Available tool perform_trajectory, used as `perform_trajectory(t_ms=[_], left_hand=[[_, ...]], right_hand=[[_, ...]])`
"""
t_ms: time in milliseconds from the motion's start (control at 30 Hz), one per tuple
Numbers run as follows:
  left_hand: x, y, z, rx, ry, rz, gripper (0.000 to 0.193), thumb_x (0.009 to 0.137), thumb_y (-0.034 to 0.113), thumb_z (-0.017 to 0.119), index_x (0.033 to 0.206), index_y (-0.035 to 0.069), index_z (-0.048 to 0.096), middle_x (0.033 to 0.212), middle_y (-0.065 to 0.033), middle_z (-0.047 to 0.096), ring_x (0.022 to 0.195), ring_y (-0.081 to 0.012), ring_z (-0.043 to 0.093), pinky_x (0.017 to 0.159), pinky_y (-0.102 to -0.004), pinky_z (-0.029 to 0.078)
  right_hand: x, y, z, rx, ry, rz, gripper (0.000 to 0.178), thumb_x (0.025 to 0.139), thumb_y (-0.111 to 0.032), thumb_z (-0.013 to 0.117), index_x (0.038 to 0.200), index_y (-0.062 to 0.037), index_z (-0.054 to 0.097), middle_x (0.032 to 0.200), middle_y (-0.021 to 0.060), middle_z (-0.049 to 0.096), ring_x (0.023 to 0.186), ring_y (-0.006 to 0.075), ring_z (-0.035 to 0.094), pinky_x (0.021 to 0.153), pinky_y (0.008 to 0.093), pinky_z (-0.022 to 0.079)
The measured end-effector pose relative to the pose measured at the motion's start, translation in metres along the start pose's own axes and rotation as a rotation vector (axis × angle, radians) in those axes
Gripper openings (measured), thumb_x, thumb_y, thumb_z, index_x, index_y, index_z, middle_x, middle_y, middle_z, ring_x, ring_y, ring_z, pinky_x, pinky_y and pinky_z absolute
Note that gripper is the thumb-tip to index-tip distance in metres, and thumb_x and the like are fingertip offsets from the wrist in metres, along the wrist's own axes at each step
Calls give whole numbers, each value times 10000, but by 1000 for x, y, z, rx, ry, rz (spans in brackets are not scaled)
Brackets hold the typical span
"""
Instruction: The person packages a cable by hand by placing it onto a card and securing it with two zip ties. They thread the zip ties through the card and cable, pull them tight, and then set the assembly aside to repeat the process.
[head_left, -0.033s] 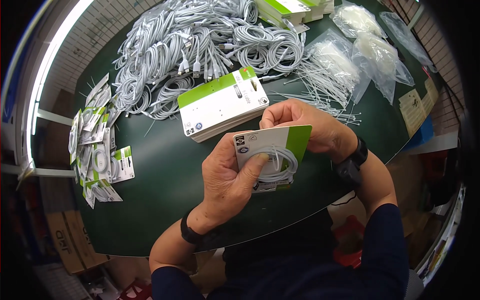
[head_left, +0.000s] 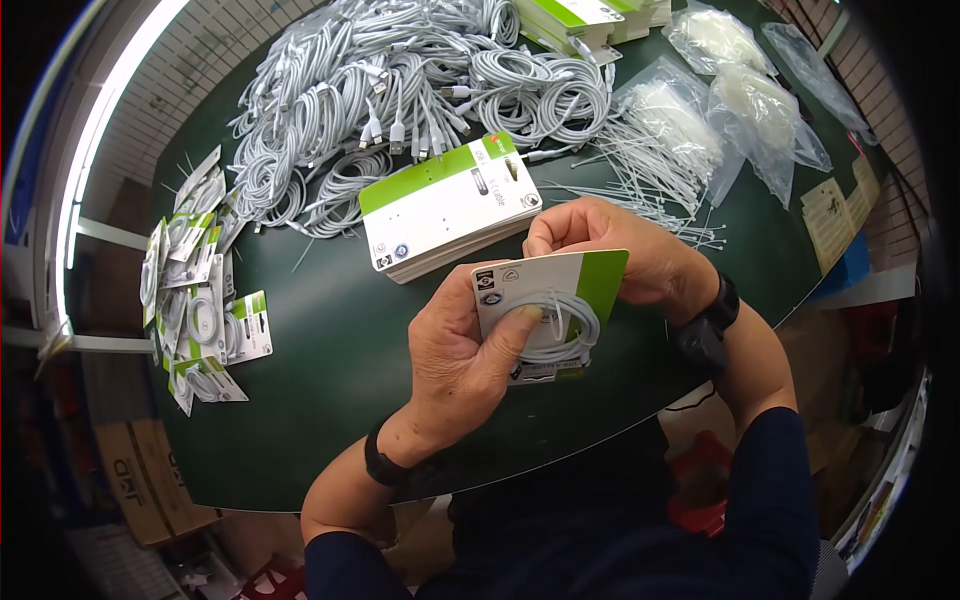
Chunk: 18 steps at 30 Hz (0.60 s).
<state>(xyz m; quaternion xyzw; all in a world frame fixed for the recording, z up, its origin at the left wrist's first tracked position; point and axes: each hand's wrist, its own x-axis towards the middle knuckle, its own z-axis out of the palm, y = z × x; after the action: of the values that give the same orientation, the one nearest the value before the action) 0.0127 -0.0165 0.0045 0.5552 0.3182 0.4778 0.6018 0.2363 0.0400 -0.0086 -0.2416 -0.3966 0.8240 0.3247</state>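
My left hand (head_left: 455, 350) grips a white and green packaging card (head_left: 603, 285), its thumb pressing a coiled white cable (head_left: 572, 350) against the card's face. A thin white cable tie (head_left: 556, 312) loops up over the coil. Behind the card's far edge is my right hand (head_left: 610, 245), fingers curled together; the card hides their tips and whatever they pinch. Just beyond both hands lies a stack of flat cards (head_left: 440, 210), white with a green band. Loose white cable ties (head_left: 660, 165) are strewn beyond my right hand.
A big heap of coiled white cables (head_left: 330, 90) covers the table's far side. Clear plastic bags (head_left: 760, 120) lie far right, more card stacks (head_left: 570, 15) at the back. On the left, finished-looking cards with cables (head_left: 205, 310) are piled on the dark green table (head_left: 330, 400).
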Motion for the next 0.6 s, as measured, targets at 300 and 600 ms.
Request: perform_trajectory(t_ms=[300,600], left_hand=[[4,2,1,-42,40,35,258,1023,8,689,1259,-46,601,1116,-114,746,1002,-129,706,885,-285,588],[2,1,3,-73,65,0,288,981,46,751,1224,-39,620,1088,-113,755,969,-129,716,849,-284,595]], right_hand=[[5,-5,6,-333,211,-158,154,989,-152,730,966,-25,647,885,-20,653,759,40,590,662,199,481],[1,2,19,-825,470,-333,82,1008,-48,682,984,-17,610,892,-26,609,748,12,523,634,192,453]])
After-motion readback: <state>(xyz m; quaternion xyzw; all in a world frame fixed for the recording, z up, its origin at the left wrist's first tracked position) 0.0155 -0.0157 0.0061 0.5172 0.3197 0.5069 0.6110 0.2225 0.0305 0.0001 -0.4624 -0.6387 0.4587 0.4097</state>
